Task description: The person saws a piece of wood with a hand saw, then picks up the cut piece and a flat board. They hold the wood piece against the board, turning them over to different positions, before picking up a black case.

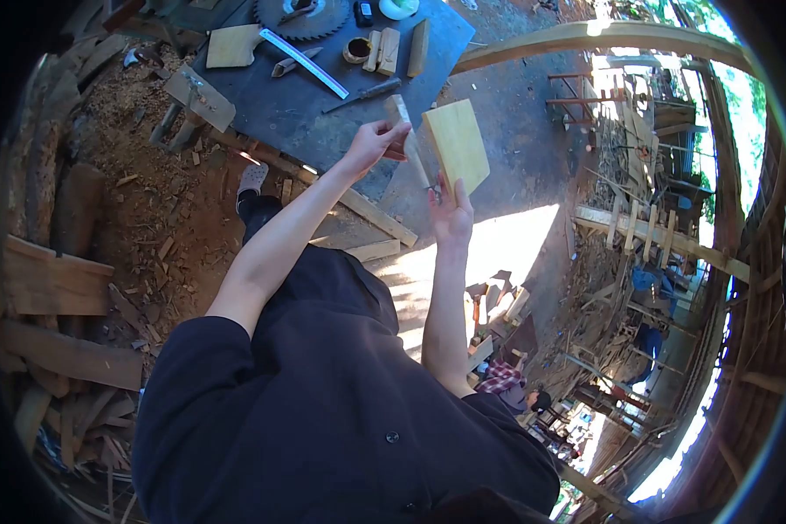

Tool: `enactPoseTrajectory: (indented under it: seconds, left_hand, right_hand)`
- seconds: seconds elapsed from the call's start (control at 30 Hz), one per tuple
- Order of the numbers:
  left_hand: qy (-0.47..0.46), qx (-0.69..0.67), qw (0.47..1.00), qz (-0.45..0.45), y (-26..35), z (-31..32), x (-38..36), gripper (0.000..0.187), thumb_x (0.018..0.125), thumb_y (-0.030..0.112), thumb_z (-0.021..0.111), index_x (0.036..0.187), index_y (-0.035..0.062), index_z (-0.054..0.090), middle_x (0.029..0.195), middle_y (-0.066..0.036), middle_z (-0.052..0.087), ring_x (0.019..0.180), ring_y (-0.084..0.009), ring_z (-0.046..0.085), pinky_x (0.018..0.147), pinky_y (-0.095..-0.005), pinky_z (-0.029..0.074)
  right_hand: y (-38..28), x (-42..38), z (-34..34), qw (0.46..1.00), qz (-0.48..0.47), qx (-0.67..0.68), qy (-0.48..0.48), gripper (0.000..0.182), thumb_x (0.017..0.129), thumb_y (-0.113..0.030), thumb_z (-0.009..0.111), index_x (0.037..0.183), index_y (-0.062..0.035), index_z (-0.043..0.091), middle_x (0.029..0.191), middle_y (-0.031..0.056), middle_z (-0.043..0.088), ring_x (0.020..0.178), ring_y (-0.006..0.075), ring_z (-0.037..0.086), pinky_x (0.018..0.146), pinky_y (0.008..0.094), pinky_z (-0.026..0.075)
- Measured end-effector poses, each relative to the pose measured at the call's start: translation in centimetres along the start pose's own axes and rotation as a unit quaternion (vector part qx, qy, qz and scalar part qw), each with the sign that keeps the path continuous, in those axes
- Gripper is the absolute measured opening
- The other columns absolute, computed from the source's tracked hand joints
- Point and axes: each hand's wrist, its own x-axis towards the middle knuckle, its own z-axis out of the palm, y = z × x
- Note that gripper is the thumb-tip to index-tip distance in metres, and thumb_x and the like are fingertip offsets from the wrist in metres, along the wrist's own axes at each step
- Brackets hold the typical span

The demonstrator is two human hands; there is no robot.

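Observation:
In front of me, my right hand [451,211] grips a pale yellow wooden board [459,147] by its lower edge, with the board standing up from the fingers. My left hand [378,146] is closed around a narrow, pale, straight-edged strip [398,110], whose exact kind I cannot tell. That strip slants down alongside the board's left edge, its lower end close to the right fingers. Just beyond my left hand, a dark-handled slim tool [374,91] lies on the dark tabletop [279,118].
On the tabletop are a ruler [306,65], a circular saw blade [301,16], a cup [356,50], a wooden block [389,52] and a cut board [232,46]. Wood scraps [166,249] litter the ground at left. A person in a checked garment [502,377] is at lower right.

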Motion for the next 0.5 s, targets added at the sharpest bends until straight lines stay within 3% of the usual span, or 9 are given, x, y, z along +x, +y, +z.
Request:
enactPoseTrajectory:
  seconds: [0.13, 0.27, 0.5]
  left_hand:
    - [-0.097, -0.071, 0.992, -0.024, 0.7, 2.4, -0.5, 0.032, 0.092, 0.033, 0.073, 0.095, 0.0031, 0.063, 0.082, -0.005, 0.065, 0.072, -0.0154, 0.070, 0.068, -0.0294, 0.062]
    - [-0.129, -0.101, 0.986, -0.010, 1.0, 4.4, -0.9, 0.025, 0.091, 0.028, 0.075, 0.089, 0.0078, 0.060, 0.081, -0.002, 0.064, 0.072, -0.0134, 0.069, 0.070, -0.0299, 0.062]
    - [-0.154, -0.135, 0.979, 0.010, 1.5, 6.1, -1.1, 0.024, 0.089, 0.024, 0.077, 0.095, 0.0057, 0.062, 0.083, 0.000, 0.063, 0.077, -0.0129, 0.069, 0.072, -0.0291, 0.062]
  right_hand:
    - [-0.8, -0.8, 1.6, 0.998, -0.036, 0.009, -0.052, 0.042, 0.103, -0.027, 0.055, 0.138, -0.0063, 0.048, 0.127, 0.0102, 0.059, 0.120, 0.0217, 0.056, 0.103, 0.0472, 0.041]
    - [-1.8, -1.7, 2.7, 0.999, -0.049, 0.005, -0.005, 0.043, 0.104, -0.027, 0.053, 0.140, -0.0046, 0.044, 0.129, 0.0118, 0.057, 0.121, 0.0258, 0.055, 0.103, 0.0483, 0.045]
    - [-3.6, -3.6, 4.1, 0.996, -0.049, 0.069, 0.002, 0.046, 0.104, -0.026, 0.052, 0.141, -0.0009, 0.040, 0.132, 0.0155, 0.055, 0.120, 0.0295, 0.059, 0.102, 0.0460, 0.053]
